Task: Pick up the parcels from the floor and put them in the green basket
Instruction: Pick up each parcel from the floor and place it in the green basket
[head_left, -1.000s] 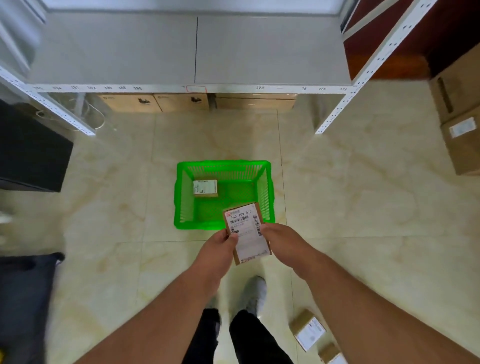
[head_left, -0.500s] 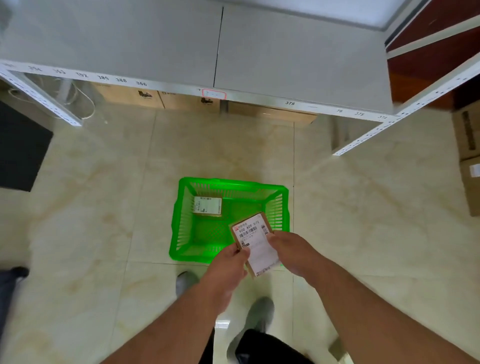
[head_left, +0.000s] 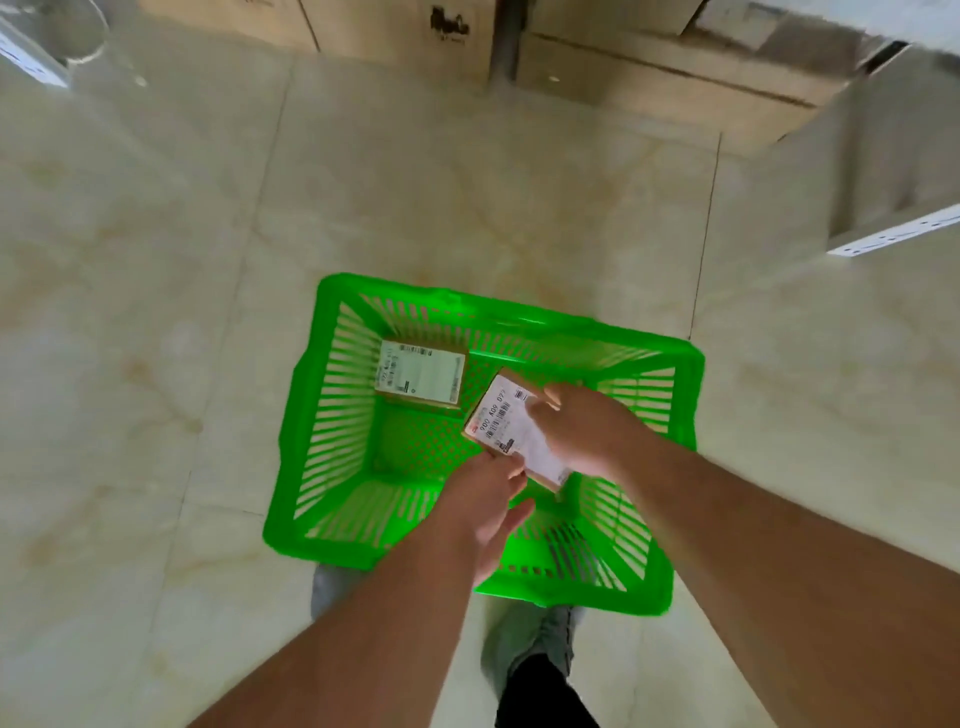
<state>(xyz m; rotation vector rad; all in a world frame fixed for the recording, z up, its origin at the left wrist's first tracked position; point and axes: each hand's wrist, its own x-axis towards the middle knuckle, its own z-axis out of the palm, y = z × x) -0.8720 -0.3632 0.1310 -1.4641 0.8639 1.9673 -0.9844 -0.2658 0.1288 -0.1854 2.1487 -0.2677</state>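
Both hands (head_left: 582, 431) (head_left: 485, 512) pinch a flat cardboard parcel (head_left: 511, 428) over the slatted green basket (head_left: 306, 431).

You have one view only, from the camera on your head, so no second view shares any part of this scene. It looks steeply down and slightly forward, with the green basket (head_left: 691, 395) as its centre landmark, close below you. Nearer you than the basket, the lower edge takes in both forearms, a shoe (head_left: 535, 642) and a dark trouser leg (head_left: 540, 696). Beyond the basket, the top edge reaches cardboard boxes (head_left: 452, 36) standing on the tiled floor (head_left: 156, 364). The wide lens bends the floor lines, and the frame is slightly blurred.
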